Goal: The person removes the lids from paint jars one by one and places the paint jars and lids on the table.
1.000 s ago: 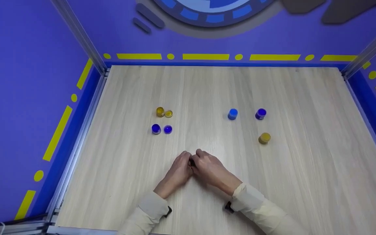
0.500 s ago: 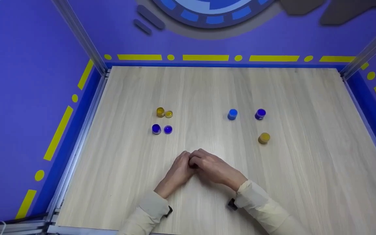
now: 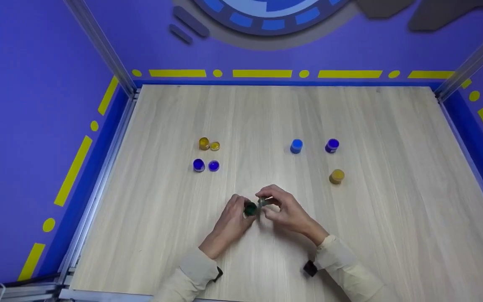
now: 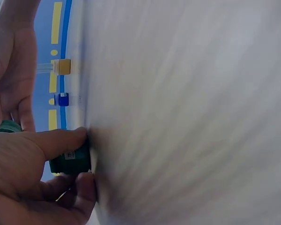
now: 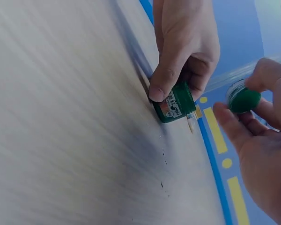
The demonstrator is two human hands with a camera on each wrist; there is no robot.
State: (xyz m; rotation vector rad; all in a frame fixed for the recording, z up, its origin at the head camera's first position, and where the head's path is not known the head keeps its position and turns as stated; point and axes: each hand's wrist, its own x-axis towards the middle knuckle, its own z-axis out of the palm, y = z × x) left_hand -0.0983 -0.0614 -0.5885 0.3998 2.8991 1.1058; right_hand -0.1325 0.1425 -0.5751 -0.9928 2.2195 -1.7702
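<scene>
In the head view my left hand (image 3: pixel 228 224) grips a small green paint jar (image 3: pixel 250 209) near the table's front middle. The jar's mouth is uncovered and dark green inside. Close on its right, my right hand (image 3: pixel 289 213) pinches the jar's lid (image 3: pixel 262 202) between thumb and fingers, apart from the jar. From the right wrist, the labelled jar (image 5: pixel 174 104) tilts by the tabletop under the left thumb, and the lid (image 5: pixel 244 99) shows green on its face. The left wrist view shows the jar (image 4: pixel 71 161) between thumb and fingers, partly hidden.
Farther left stand an uncovered yellow jar (image 3: pixel 204 144) and an uncovered violet-blue jar (image 3: pixel 198 165), with a yellow lid (image 3: pixel 215 146) and a violet-blue lid (image 3: pixel 214 166) beside them. To the right are covered blue (image 3: pixel 296 146), violet-blue (image 3: pixel 332 145) and yellow (image 3: pixel 337 176) jars. Blue walls border the table.
My right hand has drawn away to the right with the lid, so the green jar's mouth now shows. Earlier both hands were together around the jar. The left hand has hardly moved.
</scene>
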